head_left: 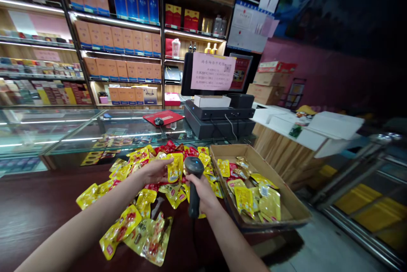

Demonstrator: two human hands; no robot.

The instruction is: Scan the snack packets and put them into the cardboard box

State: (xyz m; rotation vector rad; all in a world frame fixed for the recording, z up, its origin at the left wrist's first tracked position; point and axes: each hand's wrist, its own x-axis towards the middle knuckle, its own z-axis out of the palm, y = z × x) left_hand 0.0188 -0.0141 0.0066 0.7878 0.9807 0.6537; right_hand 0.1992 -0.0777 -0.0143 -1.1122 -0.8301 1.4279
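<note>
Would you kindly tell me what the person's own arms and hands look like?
The left forearm and right forearm show no sleeve, watch or bracelet. The left hand and right hand are ungloved; no markings can be made out.

Bare left forearm (92, 219) extends from lower left, bare left hand (155, 170) pinching. Bare right forearm (230, 236) angles up-left, bare right hand (205, 193) curled in a grip.

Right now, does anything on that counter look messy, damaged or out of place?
Mainly the snack packets: they lie heaped on the dark red table at all angles, untidily beside the cardboard box that holds more. I see no obvious tear or spill.
</note>
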